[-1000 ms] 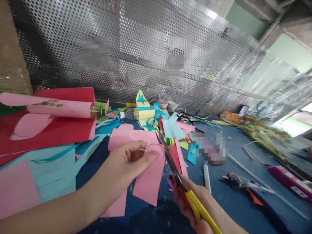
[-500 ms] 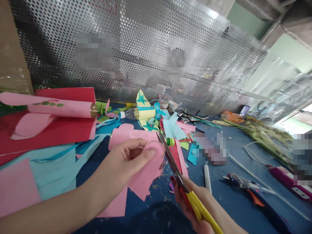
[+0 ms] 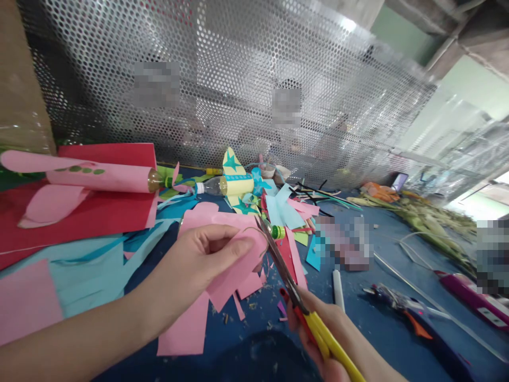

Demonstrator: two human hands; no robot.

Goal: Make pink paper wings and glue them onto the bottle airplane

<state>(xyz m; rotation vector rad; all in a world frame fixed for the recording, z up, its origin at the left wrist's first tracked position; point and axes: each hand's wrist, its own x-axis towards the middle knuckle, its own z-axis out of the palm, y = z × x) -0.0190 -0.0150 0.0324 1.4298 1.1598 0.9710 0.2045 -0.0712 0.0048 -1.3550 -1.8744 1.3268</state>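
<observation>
Between thumb and fingers, my left hand [image 3: 214, 252] pinches a piece of pink paper [image 3: 234, 270] with a curved dark line along its rounded top. My right hand [image 3: 314, 318] grips a pair of scissors [image 3: 288, 273] with yellow and red handles. The blades point up and lie against the right edge of the paper, nearly together. Behind the paper lies a bottle wrapped in pink paper [image 3: 191, 218], with a green cap [image 3: 278, 232]. Below my left wrist is a flat pink sheet [image 3: 185, 329].
A pink bottle plane [image 3: 107, 179] rests on red paper [image 3: 131, 215] at the left. Beyond my hands sits a yellow-wrapped bottle [image 3: 238, 184] with blue stars. A glue gun [image 3: 421, 323] and a white marker [image 3: 338, 289] lie right. A perforated metal panel [image 3: 234, 69] stands behind.
A thin pink strip has come off the paper and lies on the table below it. The paper has turned a little in my left hand; the scissor blades stay at its edge.
</observation>
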